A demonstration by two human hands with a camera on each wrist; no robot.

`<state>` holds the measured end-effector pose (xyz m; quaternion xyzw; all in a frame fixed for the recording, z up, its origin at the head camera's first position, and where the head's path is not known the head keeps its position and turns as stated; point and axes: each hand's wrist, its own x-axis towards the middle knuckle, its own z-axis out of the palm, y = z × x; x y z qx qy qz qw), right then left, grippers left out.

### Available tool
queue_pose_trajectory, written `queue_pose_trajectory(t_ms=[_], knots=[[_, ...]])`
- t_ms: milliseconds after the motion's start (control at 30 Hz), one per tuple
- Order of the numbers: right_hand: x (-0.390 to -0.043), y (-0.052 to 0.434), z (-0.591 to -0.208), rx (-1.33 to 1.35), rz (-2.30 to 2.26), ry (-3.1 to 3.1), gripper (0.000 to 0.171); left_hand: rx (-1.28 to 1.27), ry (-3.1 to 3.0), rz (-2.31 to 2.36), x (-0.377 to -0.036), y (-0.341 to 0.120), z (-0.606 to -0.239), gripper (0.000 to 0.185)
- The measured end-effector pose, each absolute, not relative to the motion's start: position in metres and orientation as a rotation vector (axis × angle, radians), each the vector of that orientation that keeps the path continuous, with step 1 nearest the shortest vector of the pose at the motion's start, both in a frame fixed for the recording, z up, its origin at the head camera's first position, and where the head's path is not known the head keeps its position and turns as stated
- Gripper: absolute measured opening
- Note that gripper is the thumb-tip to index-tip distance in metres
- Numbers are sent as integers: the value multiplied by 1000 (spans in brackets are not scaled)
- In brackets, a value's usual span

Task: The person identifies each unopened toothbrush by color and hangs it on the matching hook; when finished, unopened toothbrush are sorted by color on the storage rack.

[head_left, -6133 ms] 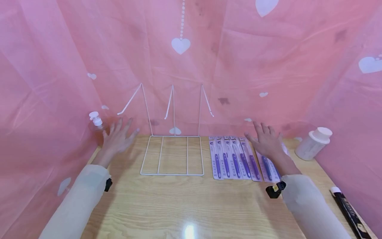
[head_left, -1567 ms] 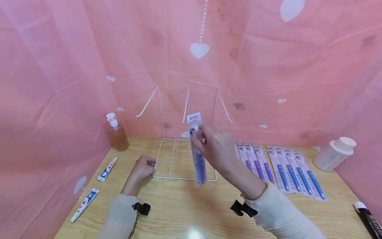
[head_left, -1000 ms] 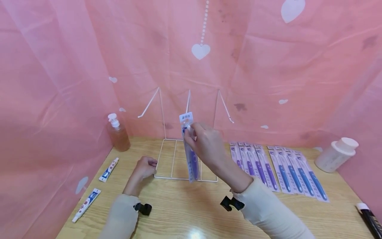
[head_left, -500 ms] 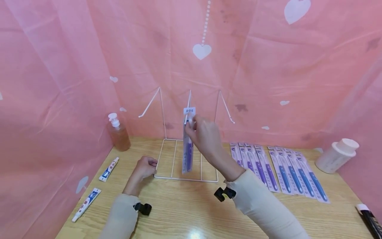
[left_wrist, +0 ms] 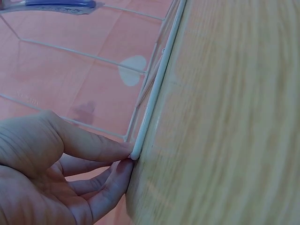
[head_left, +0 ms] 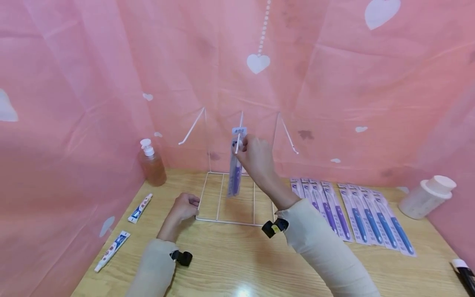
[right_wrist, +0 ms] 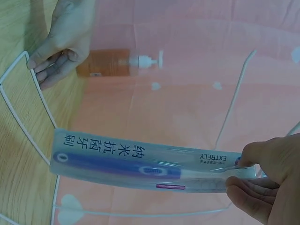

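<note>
In the head view, my right hand (head_left: 257,159) pinches a packaged toothbrush (head_left: 234,177) near its top. The toothbrush has a purple handle and hangs upright at the middle hook (head_left: 237,149) of a white wire rack. The hook's tip shows in front of the package, while the rest of the hook runs back behind its top. The right wrist view shows thumb and fingers on the brush-head end of the package (right_wrist: 117,166). My left hand (head_left: 185,206) holds the front left corner of the rack's base; in the left wrist view, thumb and fingertips pinch the white wire (left_wrist: 154,98).
Packaged purple toothbrushes (head_left: 328,210) and blue toothbrushes (head_left: 382,222) lie right of the rack. A white bottle (head_left: 426,198) and a black tube (head_left: 464,274) stand further right. At left are an amber pump bottle (head_left: 153,169) and two toothpaste tubes (head_left: 112,251). Pink curtain hangs behind.
My hands were open at first; then the right took up a purple toothbrush and the left gripped the rack. The toothbrush has moved left, then up and back along the middle hook.
</note>
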<state>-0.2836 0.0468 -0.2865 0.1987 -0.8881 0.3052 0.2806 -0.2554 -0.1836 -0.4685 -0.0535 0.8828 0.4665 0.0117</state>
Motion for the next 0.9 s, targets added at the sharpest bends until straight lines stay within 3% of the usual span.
queue_pose_trajectory(t_ms=[467, 733, 900], knots=[[-332, 49, -276, 439, 814, -2491, 19, -153, 2747, 1490, -258, -177, -473, 38], [-353, 47, -272, 375, 802, -2525, 30, -165, 2762, 1478, -255, -175, -472, 38], [-362, 47, -274, 318, 796, -2533, 25, -147, 2748, 1488, -254, -173, -472, 37]])
